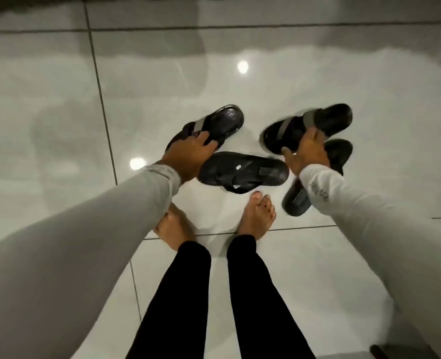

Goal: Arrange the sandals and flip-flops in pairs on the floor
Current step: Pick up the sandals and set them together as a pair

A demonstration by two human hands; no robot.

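Grey-sleeved arms reach down: left hand (188, 154) fingers pinching black grey-strapped sandal (214, 125), right hand (308, 151) gripping its twin (310, 125). Set both side-by-side, toes aligned, w/ flip-flops clear.

Dim, soft focus; lamp glare on glossy floor (317, 81) (two spots), edges bowed.

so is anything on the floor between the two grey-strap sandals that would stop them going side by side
Yes. The black flip-flop lies crosswise on the floor, low in the gap between the sandal in the left hand and the one in the right hand. The tiles farther from the feet look bare.
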